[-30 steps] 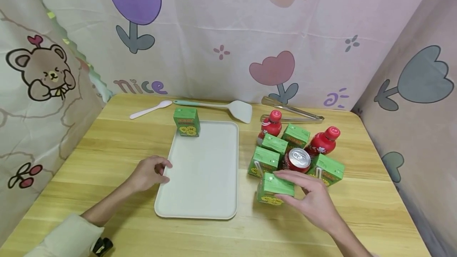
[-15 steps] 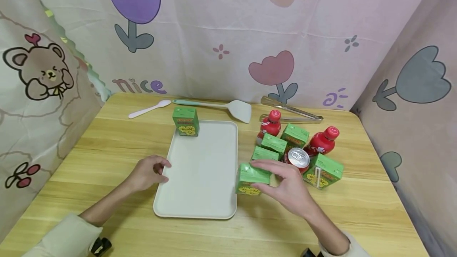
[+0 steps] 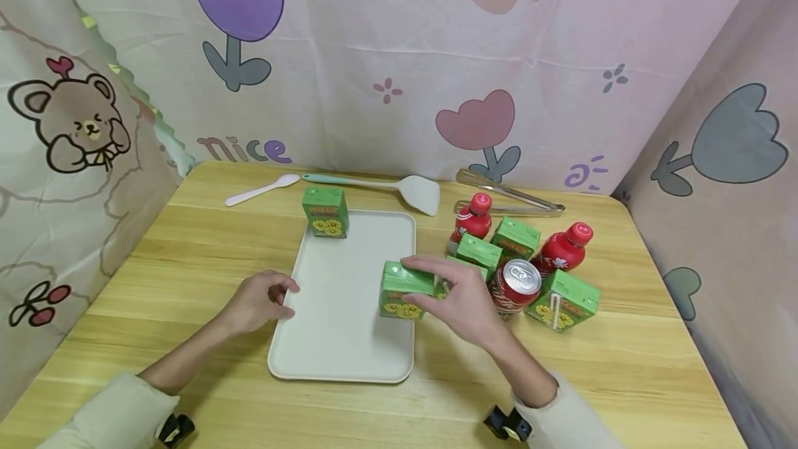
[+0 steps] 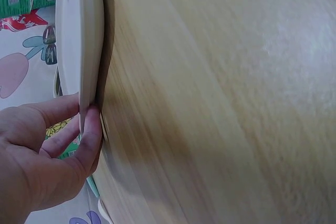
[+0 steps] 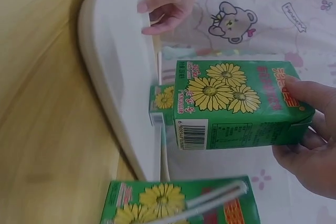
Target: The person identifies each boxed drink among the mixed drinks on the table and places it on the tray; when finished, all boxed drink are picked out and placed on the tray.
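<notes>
My right hand grips a green juice carton by its top end, thumb on one side and fingers on the other. The carton is upright over the right part of a white tray; the right wrist view shows yellow flowers and a barcode on it. At the tray's left edge, my left hand pinches the rim, with the thumb on the upper side and fingers beneath. Another green carton stands at the tray's far left corner.
Right of the tray cluster several more green cartons, a cola can and two red bottles. Along the back lie a pale spoon, a spatula and metal tongs, before a patterned cloth wall.
My right hand has carried the green carton leftward and a little farther away, from the cluster's front to over the tray's right side. My left hand stays on the rim.
</notes>
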A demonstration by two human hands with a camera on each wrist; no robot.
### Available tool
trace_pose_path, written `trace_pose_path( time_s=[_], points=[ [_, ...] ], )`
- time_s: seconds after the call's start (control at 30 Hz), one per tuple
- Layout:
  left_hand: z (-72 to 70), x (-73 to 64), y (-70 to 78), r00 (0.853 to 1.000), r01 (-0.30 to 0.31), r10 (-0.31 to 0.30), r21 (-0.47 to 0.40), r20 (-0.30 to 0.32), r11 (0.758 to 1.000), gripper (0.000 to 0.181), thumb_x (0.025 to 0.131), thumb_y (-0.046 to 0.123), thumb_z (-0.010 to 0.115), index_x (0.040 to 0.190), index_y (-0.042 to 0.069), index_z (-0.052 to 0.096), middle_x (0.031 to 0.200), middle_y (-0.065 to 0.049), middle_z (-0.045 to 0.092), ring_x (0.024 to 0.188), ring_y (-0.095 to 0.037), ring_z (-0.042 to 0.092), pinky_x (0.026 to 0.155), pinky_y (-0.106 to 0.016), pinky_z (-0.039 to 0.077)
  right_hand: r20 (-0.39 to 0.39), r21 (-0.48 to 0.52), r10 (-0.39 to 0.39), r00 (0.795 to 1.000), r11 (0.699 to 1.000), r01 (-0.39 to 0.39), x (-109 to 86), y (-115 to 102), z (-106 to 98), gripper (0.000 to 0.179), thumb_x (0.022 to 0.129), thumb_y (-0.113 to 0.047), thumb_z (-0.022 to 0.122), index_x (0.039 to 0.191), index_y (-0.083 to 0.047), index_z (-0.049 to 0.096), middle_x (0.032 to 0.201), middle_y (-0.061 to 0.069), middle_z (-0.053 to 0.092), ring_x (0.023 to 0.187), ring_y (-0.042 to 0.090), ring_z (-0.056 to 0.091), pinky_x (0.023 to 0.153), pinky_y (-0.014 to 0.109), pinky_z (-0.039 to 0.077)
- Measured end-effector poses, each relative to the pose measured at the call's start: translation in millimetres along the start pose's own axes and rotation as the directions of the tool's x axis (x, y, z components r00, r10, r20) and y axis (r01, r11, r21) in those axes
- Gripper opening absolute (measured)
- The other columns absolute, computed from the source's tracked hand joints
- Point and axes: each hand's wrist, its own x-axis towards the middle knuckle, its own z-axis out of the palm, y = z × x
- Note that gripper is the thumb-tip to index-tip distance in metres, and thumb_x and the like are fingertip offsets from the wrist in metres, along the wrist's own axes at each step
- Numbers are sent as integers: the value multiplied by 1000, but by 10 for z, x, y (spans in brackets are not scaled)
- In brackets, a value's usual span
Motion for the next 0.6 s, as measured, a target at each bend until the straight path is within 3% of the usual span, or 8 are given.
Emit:
trace_pose_path(
  time_s=[0.3,0.6],
  points=[
    [0,1,-4,1000,-6,6,14,-3,1000,30,71,-1,75,100,0,64,83,-8,54,73,-18,48,55,-21,41,22,83,-13,1000,996,11,341,-36,286,38,75,-14,80,112,-13,70,116,1,68,104,14,63,84,27,52],
    [2,3,6,1000,-5,6,35,-12,999,30,71,-1,75,99,1,64,82,-7,54,72,-17,48,55,-20,40,40,82,-4,999,997,1,684,-26,583,39,76,-14,79,114,-12,69,118,3,68,109,17,62,89,29,51]
  ],
)
